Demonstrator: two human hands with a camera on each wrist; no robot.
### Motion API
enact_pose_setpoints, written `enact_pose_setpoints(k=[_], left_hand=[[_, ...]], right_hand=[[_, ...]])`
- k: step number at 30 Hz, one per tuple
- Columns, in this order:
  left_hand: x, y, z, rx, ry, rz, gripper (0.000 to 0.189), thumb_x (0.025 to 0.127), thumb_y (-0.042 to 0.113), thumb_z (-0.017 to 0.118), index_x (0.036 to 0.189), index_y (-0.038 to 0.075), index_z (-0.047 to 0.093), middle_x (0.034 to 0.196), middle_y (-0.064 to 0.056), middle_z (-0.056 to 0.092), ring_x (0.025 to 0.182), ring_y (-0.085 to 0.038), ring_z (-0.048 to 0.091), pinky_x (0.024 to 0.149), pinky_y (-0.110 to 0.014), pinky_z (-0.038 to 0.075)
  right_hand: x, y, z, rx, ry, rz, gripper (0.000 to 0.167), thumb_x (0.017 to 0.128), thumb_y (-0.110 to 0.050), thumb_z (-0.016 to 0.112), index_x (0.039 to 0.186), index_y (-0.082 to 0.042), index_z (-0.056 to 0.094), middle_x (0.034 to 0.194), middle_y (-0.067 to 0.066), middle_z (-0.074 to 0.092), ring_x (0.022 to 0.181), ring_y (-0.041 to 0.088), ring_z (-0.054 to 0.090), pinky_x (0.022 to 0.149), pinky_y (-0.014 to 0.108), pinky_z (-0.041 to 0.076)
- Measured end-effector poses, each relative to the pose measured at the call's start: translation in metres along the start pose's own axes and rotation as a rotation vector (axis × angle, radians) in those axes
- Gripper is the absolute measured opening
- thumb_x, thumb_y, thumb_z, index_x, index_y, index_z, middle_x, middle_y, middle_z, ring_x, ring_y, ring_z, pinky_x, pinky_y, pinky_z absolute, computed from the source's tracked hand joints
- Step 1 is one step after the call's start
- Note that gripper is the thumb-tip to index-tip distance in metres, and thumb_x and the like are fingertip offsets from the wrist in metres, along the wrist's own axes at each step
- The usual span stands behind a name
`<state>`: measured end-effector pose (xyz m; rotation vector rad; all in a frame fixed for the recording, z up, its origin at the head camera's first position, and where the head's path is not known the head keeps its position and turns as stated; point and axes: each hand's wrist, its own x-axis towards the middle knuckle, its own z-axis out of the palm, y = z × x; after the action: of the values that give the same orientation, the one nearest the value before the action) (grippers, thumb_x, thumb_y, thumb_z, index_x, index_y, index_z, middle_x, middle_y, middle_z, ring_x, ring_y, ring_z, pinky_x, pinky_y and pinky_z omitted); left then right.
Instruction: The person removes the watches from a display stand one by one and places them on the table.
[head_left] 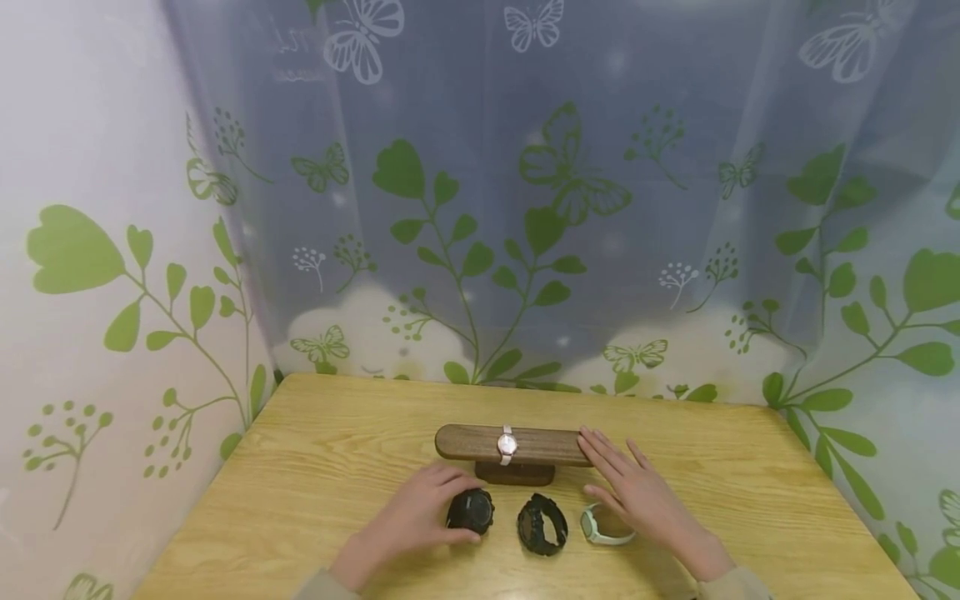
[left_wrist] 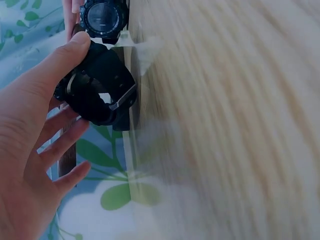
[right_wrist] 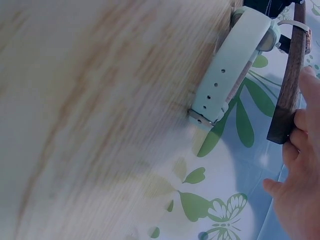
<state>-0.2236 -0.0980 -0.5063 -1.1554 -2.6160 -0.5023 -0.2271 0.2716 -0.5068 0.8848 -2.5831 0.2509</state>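
Head view: at the left, a sleeve [head_left: 326,587] leads to the left hand [head_left: 423,514], its thumb and fingers closed about a black round-faced watch [head_left: 471,511]. The left wrist view shows the thumb against that watch's strap, which is looped, with a metal buckle [left_wrist: 123,98]. Just beyond the left hand's fingers, and reaching across to the right hand, is a wooden watch stand [head_left: 551,445], a rounded bar on a low base. A watch with a pale strap [head_left: 507,446] is on the bar, nearer the left hand. Between the two hands, on the wooden table [head_left: 360,421], a second black watch [head_left: 533,527] stands on its looped strap, touched by neither hand. Next comes a pale green watch [head_left: 590,525], near the right thumb on the person's side; the right wrist view shows it buckled and apart from the hand. Last, the right hand [head_left: 648,502] grips nothing in the head view: its fingers are extended, the fingertips resting on the stand's right end.
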Motion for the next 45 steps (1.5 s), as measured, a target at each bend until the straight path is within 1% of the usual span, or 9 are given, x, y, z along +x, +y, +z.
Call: enact_pose_setpoints(k=[5,11,16,22,29,33,37,41,45], left_hand=[[0.003,0.004,0.0,-0.006,-0.056,-0.018,0.068,0.08,0.056,0.08,0.136,0.022,0.063,0.131,0.001,0.065,0.121,-0.022,0.06,0.109,-0.048,0.047],[0.007,0.009,0.0,0.02,-0.104,-0.004,0.067,0.082,0.054,0.079,0.138,0.02,0.062,0.132,-0.001,0.064,0.125,-0.025,0.058,0.111,-0.053,0.043],[0.01,0.012,0.002,0.054,-0.116,0.031,0.067,0.083,0.054,0.079,0.138,0.018,0.062,0.129,0.0,0.064,0.123,-0.025,0.058,0.109,-0.055,0.045],[0.012,0.013,0.005,0.072,-0.132,0.045,0.067,0.083,0.051,0.08,0.138,0.018,0.062,0.129,0.001,0.064,0.123,-0.023,0.057,0.108,-0.052,0.047],[0.011,0.012,0.005,0.069,-0.16,0.037,0.069,0.085,0.052,0.078,0.142,0.017,0.06,0.134,0.001,0.063,0.126,-0.023,0.056,0.108,-0.051,0.046],[0.01,0.012,0.005,0.053,-0.158,0.03,0.067,0.089,0.054,0.072,0.143,0.017,0.059,0.139,0.002,0.061,0.128,-0.024,0.056,0.109,-0.052,0.045],[0.01,0.014,0.004,0.007,-0.105,0.023,0.054,0.097,0.052,0.063,0.138,0.018,0.063,0.136,0.004,0.063,0.126,-0.021,0.058,0.109,-0.05,0.046],[0.012,0.015,0.0,-0.033,0.033,0.069,0.037,0.1,0.041,0.063,0.127,0.018,0.07,0.126,0.006,0.069,0.116,-0.016,0.064,0.104,-0.044,0.051],[0.016,0.013,-0.002,-0.021,0.184,0.163,0.027,0.098,0.033,0.068,0.12,0.019,0.072,0.117,0.008,0.072,0.107,-0.011,0.067,0.097,-0.036,0.055]], right_hand=[[-0.001,0.0,0.001,0.001,0.007,-0.002,0.074,0.096,-0.032,0.069,0.157,-0.006,0.037,0.163,0.01,0.035,0.144,0.032,0.042,0.121,0.026,-0.014],[-0.002,-0.001,0.001,-0.007,0.032,-0.012,0.072,0.097,-0.034,0.067,0.156,-0.005,0.038,0.162,0.011,0.037,0.143,0.032,0.042,0.123,0.031,-0.008],[-0.002,-0.001,0.001,0.001,0.044,-0.02,0.071,0.097,-0.034,0.066,0.155,-0.004,0.039,0.161,0.011,0.037,0.142,0.034,0.044,0.121,0.028,-0.011],[-0.002,-0.002,0.0,0.02,0.008,0.01,0.071,0.099,-0.036,0.063,0.157,-0.007,0.035,0.163,0.009,0.034,0.145,0.032,0.04,0.123,0.031,-0.009],[-0.001,0.0,0.001,0.022,-0.012,0.011,0.071,0.099,-0.036,0.063,0.158,-0.007,0.035,0.164,0.01,0.033,0.145,0.033,0.038,0.121,0.028,-0.012],[-0.001,0.001,0.001,0.018,-0.01,0.007,0.071,0.099,-0.037,0.063,0.158,-0.007,0.035,0.164,0.01,0.033,0.145,0.033,0.039,0.121,0.027,-0.013],[0.0,0.0,0.0,0.02,-0.011,0.005,0.072,0.099,-0.036,0.065,0.157,-0.006,0.036,0.163,0.01,0.034,0.145,0.033,0.04,0.121,0.026,-0.013],[0.001,-0.001,-0.001,0.027,-0.011,0.007,0.072,0.098,-0.035,0.065,0.157,-0.006,0.036,0.163,0.011,0.035,0.145,0.033,0.04,0.121,0.027,-0.013],[0.001,-0.001,-0.001,0.03,-0.013,0.01,0.072,0.098,-0.035,0.065,0.157,-0.006,0.036,0.163,0.011,0.035,0.145,0.033,0.039,0.121,0.028,-0.012]])
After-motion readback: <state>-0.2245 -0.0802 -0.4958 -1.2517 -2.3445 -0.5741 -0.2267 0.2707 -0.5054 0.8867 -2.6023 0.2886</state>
